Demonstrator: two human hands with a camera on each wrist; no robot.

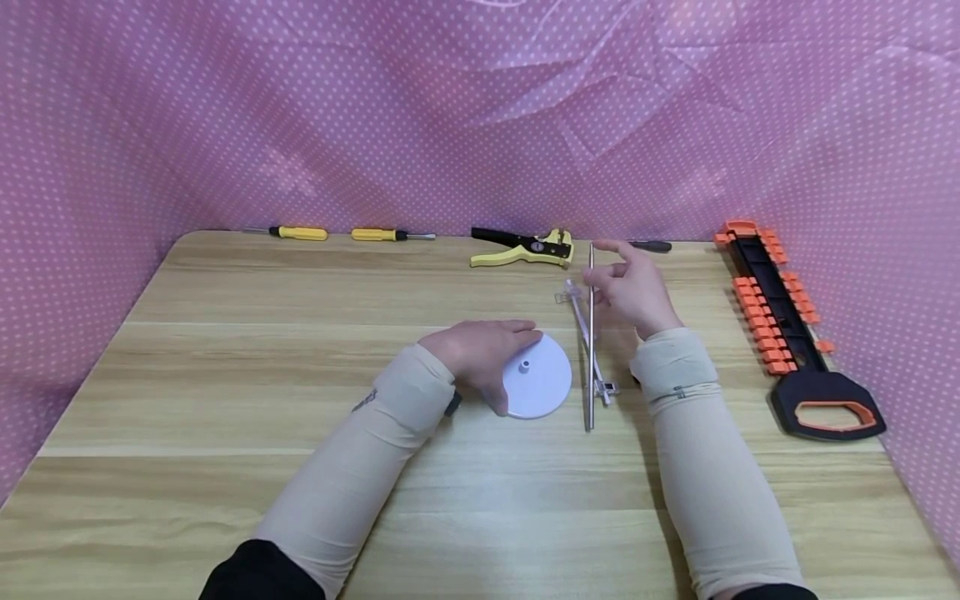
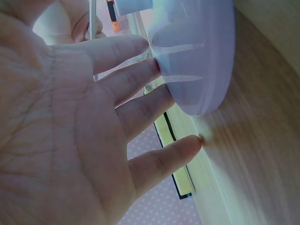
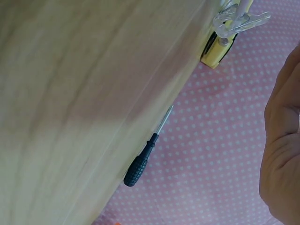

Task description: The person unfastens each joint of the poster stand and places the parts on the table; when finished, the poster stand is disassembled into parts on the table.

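Note:
A round white base (image 1: 547, 379) with a short stub near its middle lies on the table. My left hand (image 1: 483, 354) is beside it, and in the left wrist view its fairly straight fingers (image 2: 140, 110) touch the disc's edge (image 2: 206, 89). To the right, my right hand (image 1: 633, 287) pinches a thin metal rod (image 1: 591, 358) near its far end. Partly behind the rod lies a slim pale bar with clear plastic end pieces (image 1: 573, 292). Only part of the right hand (image 3: 283, 145) shows in the right wrist view; the rod is out of sight there.
Along the back edge lie two yellow-handled screwdrivers (image 1: 300, 233), a yellow-and-black wire stripper (image 1: 521, 250) and a black-handled screwdriver (image 3: 137, 168). A black holder with orange clips (image 1: 795, 325) lies at the right. Pink dotted cloth (image 1: 450, 125) hangs around the table.

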